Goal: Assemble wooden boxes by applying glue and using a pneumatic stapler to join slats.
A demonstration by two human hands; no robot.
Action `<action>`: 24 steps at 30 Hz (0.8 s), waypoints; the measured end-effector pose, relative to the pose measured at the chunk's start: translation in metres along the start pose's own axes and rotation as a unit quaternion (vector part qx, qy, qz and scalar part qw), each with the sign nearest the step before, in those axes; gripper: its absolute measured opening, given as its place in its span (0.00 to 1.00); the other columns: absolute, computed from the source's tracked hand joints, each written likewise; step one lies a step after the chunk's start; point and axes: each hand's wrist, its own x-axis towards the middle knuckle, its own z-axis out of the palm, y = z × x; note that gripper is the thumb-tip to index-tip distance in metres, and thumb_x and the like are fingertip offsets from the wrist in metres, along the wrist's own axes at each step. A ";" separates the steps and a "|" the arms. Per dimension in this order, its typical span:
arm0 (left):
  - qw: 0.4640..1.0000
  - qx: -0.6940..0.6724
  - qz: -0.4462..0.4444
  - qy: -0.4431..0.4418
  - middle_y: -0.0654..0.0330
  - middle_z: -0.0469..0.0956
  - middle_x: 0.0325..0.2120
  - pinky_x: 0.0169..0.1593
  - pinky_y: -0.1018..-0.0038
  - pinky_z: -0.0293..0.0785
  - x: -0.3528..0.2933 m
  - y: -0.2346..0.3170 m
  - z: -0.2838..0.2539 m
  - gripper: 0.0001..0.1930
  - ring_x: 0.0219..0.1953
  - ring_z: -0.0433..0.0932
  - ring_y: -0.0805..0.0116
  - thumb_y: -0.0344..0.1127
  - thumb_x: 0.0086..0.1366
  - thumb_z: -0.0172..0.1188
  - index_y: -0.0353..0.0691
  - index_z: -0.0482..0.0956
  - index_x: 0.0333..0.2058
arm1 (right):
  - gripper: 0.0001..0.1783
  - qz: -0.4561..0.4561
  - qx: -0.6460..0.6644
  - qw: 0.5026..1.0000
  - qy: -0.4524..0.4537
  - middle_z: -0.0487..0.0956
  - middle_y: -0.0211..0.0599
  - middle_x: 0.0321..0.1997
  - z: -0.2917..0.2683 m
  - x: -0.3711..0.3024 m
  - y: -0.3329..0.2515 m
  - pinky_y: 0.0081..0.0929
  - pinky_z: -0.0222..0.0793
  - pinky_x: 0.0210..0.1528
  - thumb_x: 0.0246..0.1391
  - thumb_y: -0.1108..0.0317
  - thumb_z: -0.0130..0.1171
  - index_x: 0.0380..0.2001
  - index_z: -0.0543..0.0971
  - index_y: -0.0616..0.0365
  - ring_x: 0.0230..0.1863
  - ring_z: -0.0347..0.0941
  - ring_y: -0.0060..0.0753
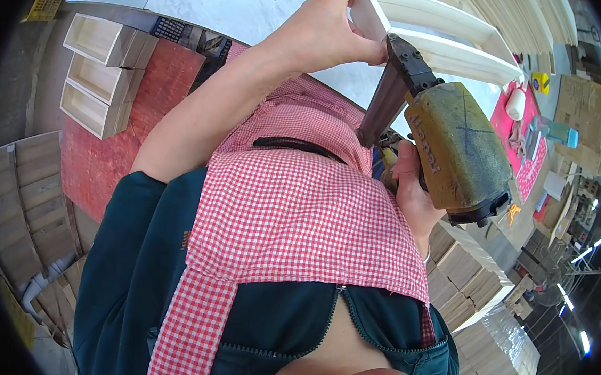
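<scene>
My left hand (318, 40) is closed around one end of a pale wooden box frame (370, 14), thumb on the near side and fingers over the far edge. Long and narrow, the frame is held tilted above a light worktop (204, 7). In my right hand (415, 197) is a nail gun (459, 150) with a scuffed yellow body and a dark nose. The nose is at the frame's near corner, close to my left thumb; whether it touches the wood I cannot tell. The gun hides part of my right hand's grip.
Several small wooden boxes (94, 124) rest on a red board (161, 93) at left. Long wooden strips (535, 4) are stacked at far right. A white bottle (515, 104) and a blue-lidded container (554, 133) are on the right. Wooden stacks (467, 263) stand lower right.
</scene>
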 end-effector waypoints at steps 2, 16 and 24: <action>1.000 0.004 -0.003 -0.001 0.50 0.76 0.33 0.33 0.79 0.73 0.000 0.001 0.000 0.41 0.30 0.76 0.69 0.34 0.51 0.71 0.18 0.60 0.59 | 0.24 0.001 -0.004 1.000 0.001 0.83 0.33 0.39 0.000 0.002 -0.003 0.17 0.66 0.21 0.52 0.73 0.71 0.53 0.76 0.53 0.20 0.69 0.21; 0.999 0.017 -0.028 0.001 0.47 0.77 0.35 0.35 0.78 0.75 0.000 0.002 -0.003 0.41 0.31 0.77 0.67 0.33 0.50 0.71 0.18 0.61 0.59 | 0.27 0.126 0.136 0.982 0.046 0.82 0.32 0.39 -0.002 0.009 -0.011 0.18 0.68 0.24 0.52 0.69 0.73 0.55 0.74 0.52 0.22 0.70 0.22; 0.997 -0.060 -0.032 0.021 0.42 0.77 0.39 0.38 0.78 0.78 0.007 -0.009 -0.007 0.39 0.36 0.80 0.62 0.32 0.49 0.72 0.19 0.64 0.57 | 0.28 0.378 0.295 0.877 0.015 0.81 0.31 0.37 -0.007 0.008 -0.020 0.19 0.68 0.26 0.53 0.62 0.73 0.56 0.74 0.51 0.24 0.72 0.22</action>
